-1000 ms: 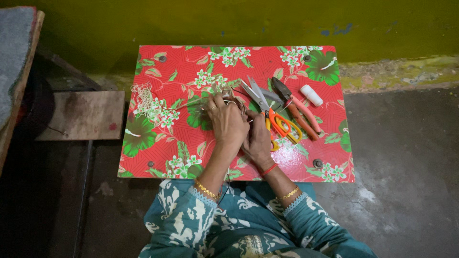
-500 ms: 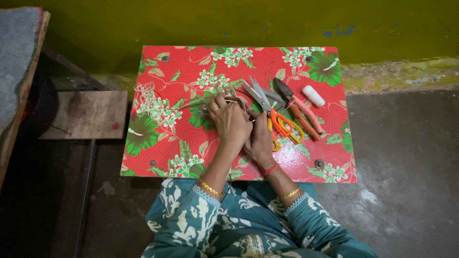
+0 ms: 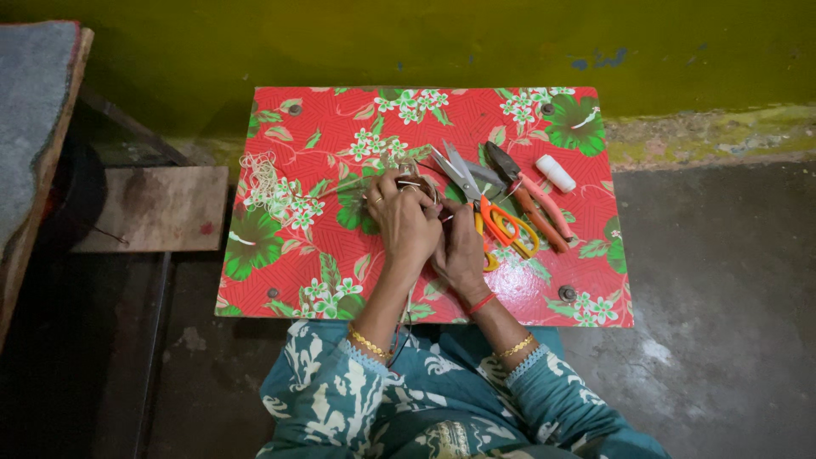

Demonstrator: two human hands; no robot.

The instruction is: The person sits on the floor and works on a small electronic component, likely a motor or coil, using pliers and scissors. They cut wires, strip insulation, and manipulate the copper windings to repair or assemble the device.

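Left hand [image 3: 406,223]: curled tight around a small ring [image 3: 414,184] wound with thread, mid-table
Right hand [image 3: 459,246]: fingers bent beside it; whether it grips anything I cannot tell
Thread [image 3: 270,189]: loose pale tangle, left; likely light, limp, snag-prone, best pinched near the ring
Right: scissors [image 3: 484,208], pliers [image 3: 531,197], white spool [image 3: 554,172]
Table [image 3: 340,127]: red floral cloth

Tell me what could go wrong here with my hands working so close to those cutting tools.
The right hand rests against the orange-handled scissors, so a slip might nick a finger. The fine wire trailing from the left hand lies in loose coils and could tangle. The white spool near the pliers might roll off the table.
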